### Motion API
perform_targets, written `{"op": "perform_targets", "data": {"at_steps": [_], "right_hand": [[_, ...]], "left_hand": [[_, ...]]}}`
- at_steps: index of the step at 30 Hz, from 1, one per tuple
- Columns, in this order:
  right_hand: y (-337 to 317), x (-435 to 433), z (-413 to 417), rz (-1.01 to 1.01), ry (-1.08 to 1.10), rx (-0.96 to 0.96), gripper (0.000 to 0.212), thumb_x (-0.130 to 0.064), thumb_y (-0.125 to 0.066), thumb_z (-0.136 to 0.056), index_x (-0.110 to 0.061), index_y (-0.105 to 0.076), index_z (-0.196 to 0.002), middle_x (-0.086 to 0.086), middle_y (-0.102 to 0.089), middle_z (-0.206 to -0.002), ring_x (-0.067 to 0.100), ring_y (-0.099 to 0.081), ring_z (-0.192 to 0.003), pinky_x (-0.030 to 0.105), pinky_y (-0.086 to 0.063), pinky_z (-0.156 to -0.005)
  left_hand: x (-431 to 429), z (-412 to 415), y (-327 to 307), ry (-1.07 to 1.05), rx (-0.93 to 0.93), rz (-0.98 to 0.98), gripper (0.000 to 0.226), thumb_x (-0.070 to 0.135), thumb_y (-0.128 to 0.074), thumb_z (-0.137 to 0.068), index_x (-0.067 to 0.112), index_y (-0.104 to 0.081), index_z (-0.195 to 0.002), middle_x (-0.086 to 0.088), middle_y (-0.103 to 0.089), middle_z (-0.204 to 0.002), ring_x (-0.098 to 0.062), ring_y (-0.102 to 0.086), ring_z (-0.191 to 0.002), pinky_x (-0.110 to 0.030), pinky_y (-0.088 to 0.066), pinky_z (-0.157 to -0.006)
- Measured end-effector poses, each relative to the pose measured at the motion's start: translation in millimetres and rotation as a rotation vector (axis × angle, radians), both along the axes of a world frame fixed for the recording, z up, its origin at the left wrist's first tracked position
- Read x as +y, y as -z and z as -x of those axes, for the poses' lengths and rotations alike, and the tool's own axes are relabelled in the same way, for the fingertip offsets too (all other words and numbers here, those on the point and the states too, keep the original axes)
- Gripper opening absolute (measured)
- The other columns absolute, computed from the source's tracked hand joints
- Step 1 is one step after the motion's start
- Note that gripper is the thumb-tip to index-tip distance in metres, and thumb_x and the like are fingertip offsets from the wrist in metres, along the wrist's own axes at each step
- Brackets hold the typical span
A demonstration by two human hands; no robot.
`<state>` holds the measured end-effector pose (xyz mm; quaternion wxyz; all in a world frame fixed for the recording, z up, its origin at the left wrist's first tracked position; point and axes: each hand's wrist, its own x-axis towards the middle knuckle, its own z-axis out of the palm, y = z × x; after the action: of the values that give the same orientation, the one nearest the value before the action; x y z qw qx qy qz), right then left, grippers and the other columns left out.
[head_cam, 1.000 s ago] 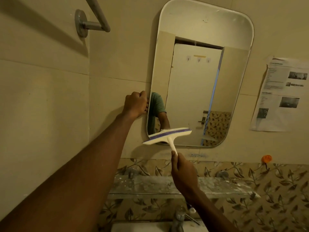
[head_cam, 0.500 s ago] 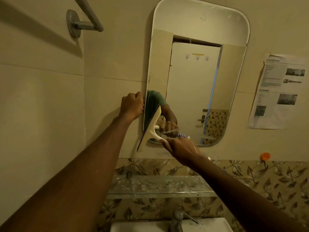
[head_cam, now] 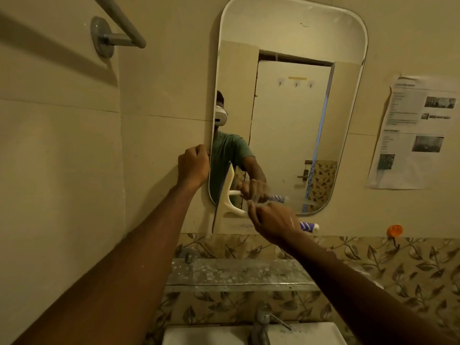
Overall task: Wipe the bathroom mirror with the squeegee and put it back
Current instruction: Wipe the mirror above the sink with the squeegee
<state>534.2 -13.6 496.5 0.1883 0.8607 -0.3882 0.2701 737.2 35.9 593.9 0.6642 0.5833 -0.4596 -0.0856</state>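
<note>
The right hand [head_cam: 275, 221] gripped the squeegee [head_cam: 227, 195] upright at the mirror [head_cam: 291, 36]'s lower left edge while the left hand [head_cam: 193, 166], fisted, braced its frame; the blade, overhanging the edge, risked skipping off the glass.

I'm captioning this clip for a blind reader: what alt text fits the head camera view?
A right hand holds a white squeegee with its blade upright at the lower left edge of a wall mirror, while the left hand grips the mirror's left edge. Below are a glass shelf and a sink tap.
</note>
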Motion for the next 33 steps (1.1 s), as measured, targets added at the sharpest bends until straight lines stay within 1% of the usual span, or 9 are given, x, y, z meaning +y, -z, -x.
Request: {"op": "perform_targets", "data": {"at_steps": [4, 6, 10, 13, 16, 22, 27, 30, 33], "right_hand": [[-7, -18, 23, -0.119, 0.038, -0.084, 0.050, -0.040, -0.029, -0.096, -0.024, -0.045, -0.052, -0.005, -0.043, -0.044, 0.008, -0.039, -0.037, 0.023, -0.032, -0.040], [-7, -24, 46, -0.150, 0.089, -0.119, 0.045, -0.037, -0.032, -0.096, -0.025, -0.046, -0.055, -0.003, -0.044, -0.047, 0.008, -0.039, -0.039, 0.023, -0.030, -0.041], [1, -33, 92, -0.189, 0.186, -0.194, 0.042, -0.036, -0.032, -0.096, -0.022, -0.058, -0.066, -0.002, -0.050, -0.054, 0.015, -0.049, -0.047, 0.028, -0.040, -0.043], [11, -40, 124, -0.227, 0.263, -0.247, 0.039, -0.030, -0.038, -0.098, -0.016, -0.061, -0.068, -0.001, -0.050, -0.053, 0.014, -0.047, -0.045, 0.024, -0.031, -0.042], [23, -46, 150, -0.264, 0.318, -0.263, 0.040, -0.026, -0.042, -0.097, -0.024, -0.047, -0.058, -0.001, -0.050, -0.052, 0.014, -0.045, -0.045, 0.023, -0.028, -0.042], [43, -43, 191, -0.266, 0.424, -0.192, 0.028, -0.019, -0.045, -0.098, -0.016, -0.045, -0.069, -0.004, -0.043, -0.049, 0.012, -0.037, -0.041, 0.024, -0.022, -0.041], [49, -36, 203, -0.257, 0.490, -0.190, 0.027, -0.023, -0.042, -0.100, -0.008, -0.060, -0.088, 0.003, -0.060, -0.060, 0.019, -0.051, -0.047, 0.030, -0.042, -0.045], [56, -28, 209, -0.203, 0.547, -0.096, 0.027, -0.029, -0.042, -0.101, -0.009, -0.060, -0.103, -0.003, -0.057, -0.063, 0.009, -0.040, -0.042, 0.021, -0.029, -0.038], [64, -19, 219, -0.187, 0.582, -0.122, 0.031, -0.032, -0.040, -0.100, -0.010, -0.062, -0.100, -0.010, -0.042, -0.051, 0.005, -0.036, -0.038, 0.020, -0.023, -0.034]], "left_hand": [[-4, 2, 4, -0.028, 0.035, 0.033, 0.038, 0.029, -0.035, -0.096, 0.022, -0.059, -0.067, -0.020, -0.071, -0.089, -0.034, -0.067, -0.086, -0.051, -0.056, -0.083], [-6, 4, 6, -0.051, 0.038, 0.055, 0.041, 0.029, -0.034, -0.097, 0.014, -0.062, -0.072, -0.021, -0.070, -0.088, -0.033, -0.067, -0.081, -0.048, -0.056, -0.079], [-8, 7, 10, -0.081, -0.013, 0.088, 0.045, 0.026, -0.033, -0.099, -0.002, -0.064, -0.082, -0.015, -0.060, -0.068, -0.021, -0.053, -0.059, -0.032, -0.045, -0.054], [-7, 10, 10, -0.106, -0.061, 0.084, 0.043, 0.024, -0.033, -0.099, 0.000, -0.062, -0.079, -0.009, -0.053, -0.062, -0.014, -0.047, -0.053, -0.025, -0.036, -0.050], [-7, 10, 10, -0.129, -0.079, 0.091, 0.040, 0.023, -0.034, -0.098, 0.004, -0.061, -0.075, -0.005, -0.051, -0.060, -0.011, -0.045, -0.053, -0.025, -0.036, -0.051], [-4, 20, 15, -0.190, -0.068, 0.151, 0.039, 0.019, -0.036, -0.098, 0.020, -0.049, -0.061, 0.006, -0.048, -0.059, -0.004, -0.045, -0.055, -0.021, -0.034, -0.051], [4, 31, 18, -0.210, 0.032, 0.210, 0.041, 0.017, -0.039, -0.097, 0.022, -0.048, -0.058, 0.006, -0.051, -0.058, -0.005, -0.046, -0.054, -0.023, -0.035, -0.052], [8, 44, 26, -0.220, 0.028, 0.243, 0.030, 0.019, -0.041, -0.098, 0.010, -0.066, -0.086, -0.006, -0.067, -0.082, -0.012, -0.057, -0.072, -0.025, -0.043, -0.067], [6, 68, 42, -0.221, 0.002, 0.267, 0.031, 0.019, -0.042, -0.098, 0.006, -0.060, -0.120, -0.011, -0.063, -0.121, -0.015, -0.056, -0.106, -0.021, -0.044, -0.085]]}}
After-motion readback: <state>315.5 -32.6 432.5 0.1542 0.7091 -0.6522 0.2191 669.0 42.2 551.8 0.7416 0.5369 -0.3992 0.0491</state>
